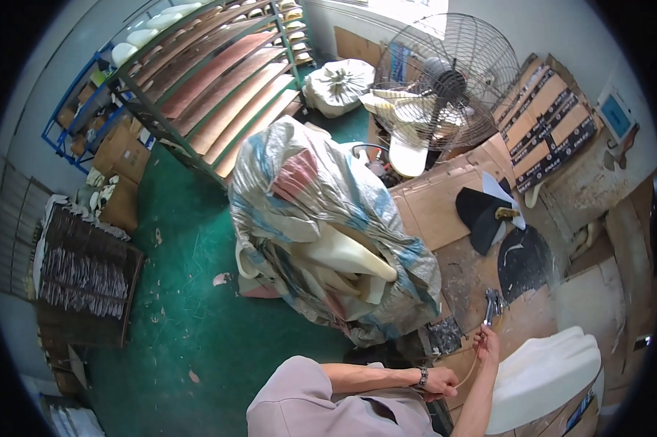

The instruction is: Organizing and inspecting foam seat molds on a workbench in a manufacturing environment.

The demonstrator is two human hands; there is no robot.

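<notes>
Nearest: your left hand (439, 383), fingers curled and, it looks, closed on a thin tan hose (465, 377); probably to keep the slack under control. The hose bows across to your right hand (485, 344). There your fingers are clamped around the lower end of a metal tool (491, 307), shaped like a spray gun; its head points away from you over the table (461, 273), likely gripped so to leave that end free.

To the right of your right forearm, a pale molded piece (550, 371) lies on the table, narrowing the room on that side. Cardboard covers much of the tabletop, presumably to spare it from mess; a dark round patch (525, 261) sits beyond the tool.

Ahead-left, a bulging woven sack (357, 197) of pale pieces crowds the table's left side and blocks the way across the green floor (190, 306).

Farther: black sheets (478, 211) on the table, then a large caged fan (452, 84). Far left, a tiered rack (219, 109).
</notes>
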